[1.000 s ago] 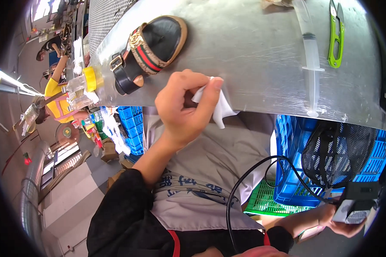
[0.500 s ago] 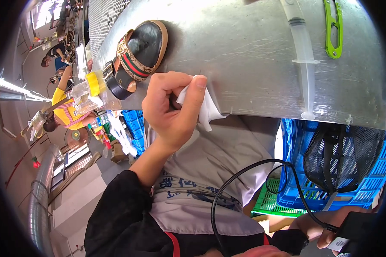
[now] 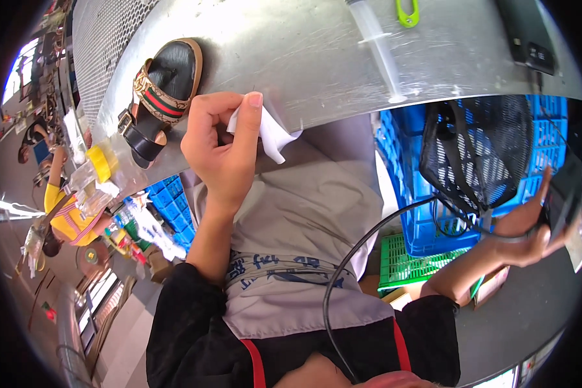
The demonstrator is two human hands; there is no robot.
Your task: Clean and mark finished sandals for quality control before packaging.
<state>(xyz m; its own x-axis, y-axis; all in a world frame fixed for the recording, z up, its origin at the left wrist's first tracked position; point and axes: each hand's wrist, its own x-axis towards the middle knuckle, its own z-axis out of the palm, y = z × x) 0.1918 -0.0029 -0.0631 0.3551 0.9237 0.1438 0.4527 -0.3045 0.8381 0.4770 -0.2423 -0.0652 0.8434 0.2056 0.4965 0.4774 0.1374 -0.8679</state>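
- The left hand [image 3: 223,152] is pinching a small white cloth [image 3: 268,132] between thumb and curled fingers, closed firmly round it, with the forefinger stretched up along the cloth's top edge.
- Compared with a second ago the hand is gripping tighter: then the cloth was spread under loose fingers, now it is bunching into the fist with only a corner poking out to the right.
- The cloth is sitting at the near edge of the metal table [image 3: 317,58], half over the lip, so I judge the wiping stroke is finishing rather than starting.
- The sandal [image 3: 158,97], black-soled with a striped strap, is lying just beside the hand on the table, not touched by it; it looks closer to the hand than a moment back.
- Further along the table a clear syringe [image 3: 378,48] is lying flat, and a green clip-like tool [image 3: 407,11] is showing at the top rim.
- The right hand [image 3: 530,229] is reaching far out to the side, down by the blue crate [image 3: 407,168] and the black mesh basket [image 3: 485,149]; its fingers are curling round a dark flat object, though the rim blur is stopping me from naming it.
- That hand was lower a second ago, so it is rising.
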